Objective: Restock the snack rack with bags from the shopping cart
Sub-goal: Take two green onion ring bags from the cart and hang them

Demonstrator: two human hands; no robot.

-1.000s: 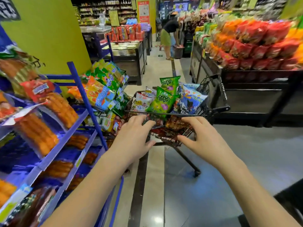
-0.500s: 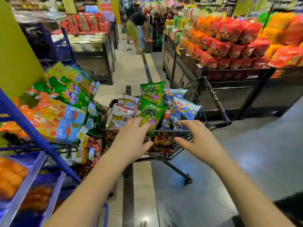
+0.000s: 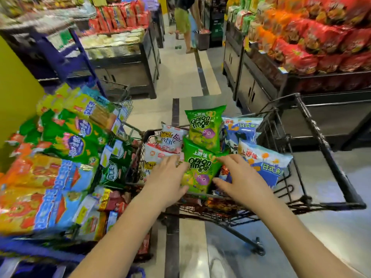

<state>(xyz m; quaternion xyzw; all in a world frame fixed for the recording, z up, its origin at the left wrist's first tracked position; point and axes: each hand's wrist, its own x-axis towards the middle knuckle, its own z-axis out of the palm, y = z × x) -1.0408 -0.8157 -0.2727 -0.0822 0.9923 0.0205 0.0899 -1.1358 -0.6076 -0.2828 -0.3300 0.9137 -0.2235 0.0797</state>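
Flanking onion rings bag (image 3: 200, 167) in cart (image 3: 329, 155) | left grip (image 3: 167, 177) spread, touching | right grip (image 3: 241, 178) spread, touching

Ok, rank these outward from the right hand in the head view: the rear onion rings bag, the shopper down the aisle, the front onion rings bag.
1. Front onion rings bag: in the cart, at the fingertips of the right hand.
2. Rear onion rings bag: upright just behind the front one, deeper in the cart.
3. Shopper: far down the aisle, top centre.
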